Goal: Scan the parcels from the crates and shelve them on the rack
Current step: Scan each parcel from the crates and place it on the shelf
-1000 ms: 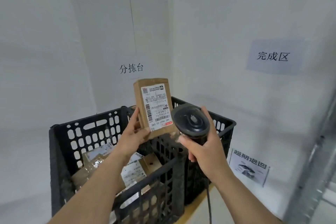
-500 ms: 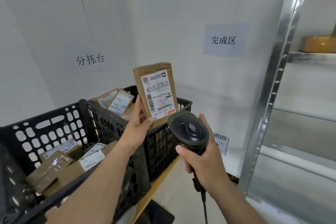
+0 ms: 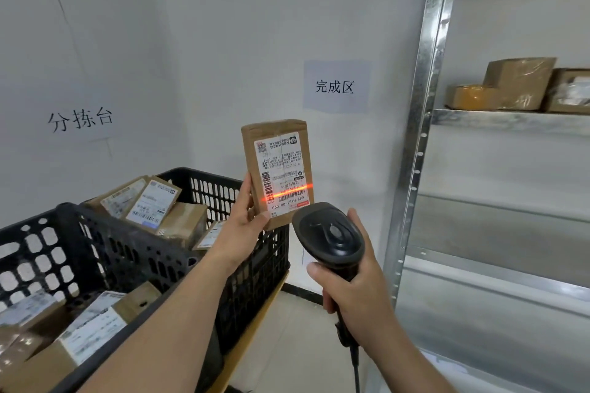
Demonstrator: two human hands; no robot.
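My left hand (image 3: 244, 228) holds a small brown cardboard parcel (image 3: 277, 166) upright by its lower left corner, its white shipping label facing me. A red scan line crosses the barcode near the label's bottom. My right hand (image 3: 352, 293) grips the handle of a black barcode scanner (image 3: 329, 238), whose head points at the parcel from just below and to the right. Two black plastic crates stand at the left: the near crate (image 3: 105, 252) and the far crate (image 3: 220, 188), both holding several labelled parcels. The metal rack (image 3: 418, 137) rises at the right.
Three brown parcels (image 3: 510, 84) lie on the rack's upper shelf (image 3: 510, 120); the lower shelves show bare metal. Paper signs hang on the white wall behind. The crates stand on a wooden-edged surface, with pale floor between it and the rack.
My view has swung right, bringing the rack and its shelved parcels into sight. The scanner's red line now lies on the parcel's barcode, where no light showed before.
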